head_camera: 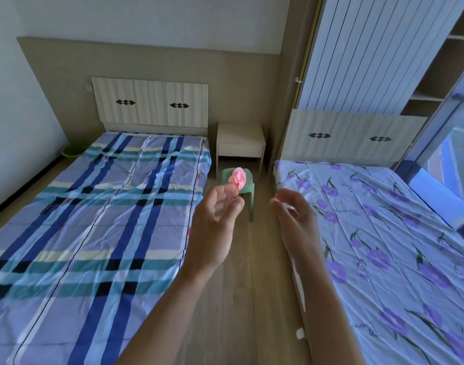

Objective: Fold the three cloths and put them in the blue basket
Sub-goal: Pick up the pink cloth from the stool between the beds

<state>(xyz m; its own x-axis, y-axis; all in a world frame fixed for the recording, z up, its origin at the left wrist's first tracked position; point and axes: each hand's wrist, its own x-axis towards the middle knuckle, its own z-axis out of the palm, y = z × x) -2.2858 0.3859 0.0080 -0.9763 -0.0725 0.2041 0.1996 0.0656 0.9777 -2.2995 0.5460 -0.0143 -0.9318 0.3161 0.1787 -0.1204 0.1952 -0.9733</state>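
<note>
Pink crumpled cloth (238, 177), bunched upright on green plastic stool (246, 191), partly hidden behind left hand (217, 210); right hand (295, 216) likewise loosely spread, empty.

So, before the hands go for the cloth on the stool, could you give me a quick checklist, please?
1. Left hand empty, fingers relaxed: ok.
2. Right hand empty, fingers relaxed: ok.
3. Pink cloth in sight, lying on the green stool: ok.
4. Pink cloth folded: not ok, it lies bunched.
5. All three cloths located: not ok, only one shows.
6. Blue basket located: not ok, none in view.
</note>
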